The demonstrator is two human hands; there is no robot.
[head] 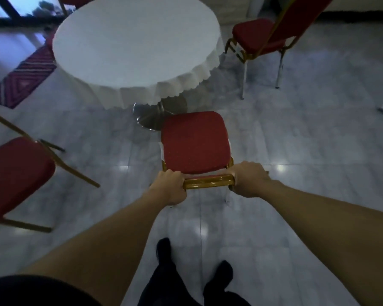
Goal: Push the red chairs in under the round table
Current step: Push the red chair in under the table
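Observation:
A round table (pixel 135 45) under a white cloth stands ahead on a metal pedestal base (pixel 152 117). Directly before me is a red chair (pixel 195 142) with a gold frame, its seat front a little short of the table's near edge. My left hand (pixel 169 187) grips the left end of its gold top rail (pixel 208 181). My right hand (pixel 251 178) grips the right end. Another red chair (pixel 16 175) stands at the left, away from the table. A third red chair (pixel 259 35) stands at the far right of the table.
The floor is pale glossy tile (pixel 296 140). A patterned red rug (pixel 22 78) lies at the far left by a glass door. Part of a further red chair (pixel 74 0) shows behind the table. My dark-clothed legs and feet (pixel 164 250) are below.

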